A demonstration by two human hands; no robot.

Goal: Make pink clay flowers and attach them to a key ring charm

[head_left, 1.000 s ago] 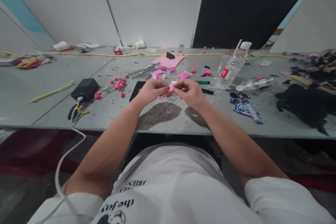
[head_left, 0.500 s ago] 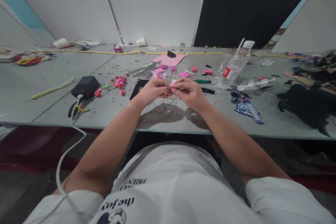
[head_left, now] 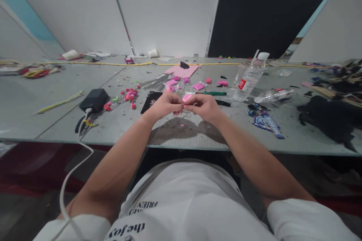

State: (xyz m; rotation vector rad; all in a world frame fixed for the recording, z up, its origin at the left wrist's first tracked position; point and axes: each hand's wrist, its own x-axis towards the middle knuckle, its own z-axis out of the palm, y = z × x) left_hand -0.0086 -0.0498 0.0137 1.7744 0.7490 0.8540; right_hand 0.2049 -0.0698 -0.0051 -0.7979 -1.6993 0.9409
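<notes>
My left hand (head_left: 169,104) and my right hand (head_left: 201,106) meet over the near middle of the table, fingers closed in a pinch tip to tip. Whatever sits between the fingertips is small and mostly hidden. Just beyond them shows a bright pink piece (head_left: 187,97) with clear plastic around it; I cannot tell whether it is held or lies behind. Past the hands are pink packets (head_left: 198,86) and a bundle of thin wires (head_left: 156,82). A black phone-like slab (head_left: 149,102) lies beside my left hand. A tool with green (head_left: 215,93) and black handles lies beyond my right hand.
Pink-red clumps (head_left: 131,95) and a black power adapter (head_left: 94,99) with a white cable lie left. To the right stand an upright bottle (head_left: 250,79), a fallen bottle (head_left: 275,95), a blue charm (head_left: 263,122) and black cloth (head_left: 329,115). A pink sheet (head_left: 178,70) lies farther back.
The whole view has shifted, so the table sits slightly lower in the picture. My hands stay together; more of the pink piece shows beyond my fingertips.
</notes>
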